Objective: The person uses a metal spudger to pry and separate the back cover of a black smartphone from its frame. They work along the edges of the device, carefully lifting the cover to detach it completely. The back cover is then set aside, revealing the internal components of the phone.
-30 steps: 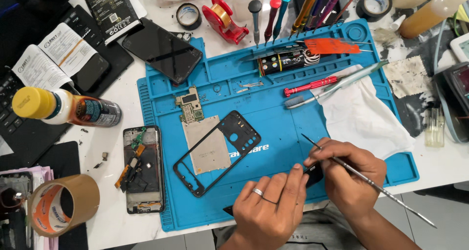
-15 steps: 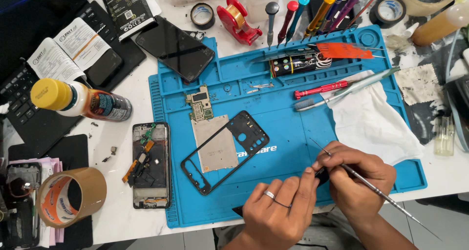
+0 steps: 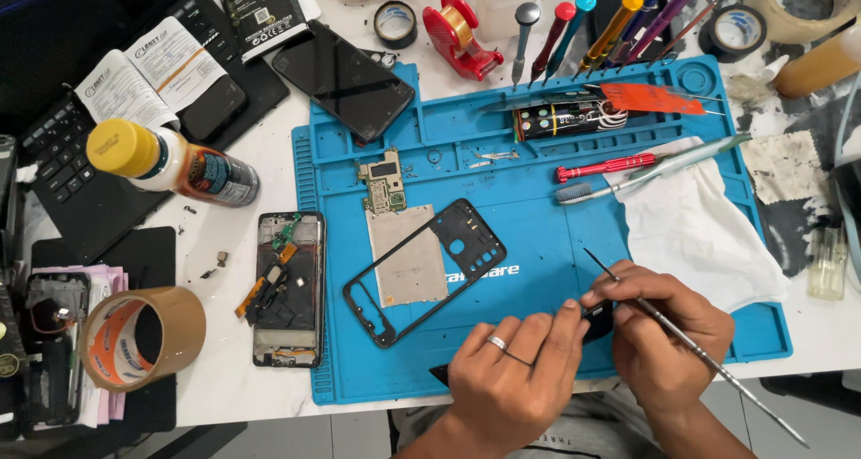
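Observation:
My left hand (image 3: 516, 374), a ring on one finger, pinches a small black part (image 3: 598, 320) over the front of the blue work mat (image 3: 538, 235). My right hand (image 3: 664, 329) grips a thin metal probe (image 3: 691, 347) like a pen, its tip pointing up-left just above the black part. A black phone frame (image 3: 426, 271) lies on the mat to the left of my hands, over a grey battery (image 3: 408, 253). A green circuit board (image 3: 384, 179) sits just above it.
An opened phone (image 3: 287, 289) lies off the mat's left edge, with a brown tape roll (image 3: 134, 338) and a yellow-capped bottle (image 3: 170, 163) further left. A white cloth (image 3: 691, 226), a red screwdriver (image 3: 605, 166), a toothbrush and several upright tools (image 3: 610, 29) lie right and behind.
The view has shifted, so the mat and objects sit further right and lower in frame. Both hands stay together on the small black part with the probe.

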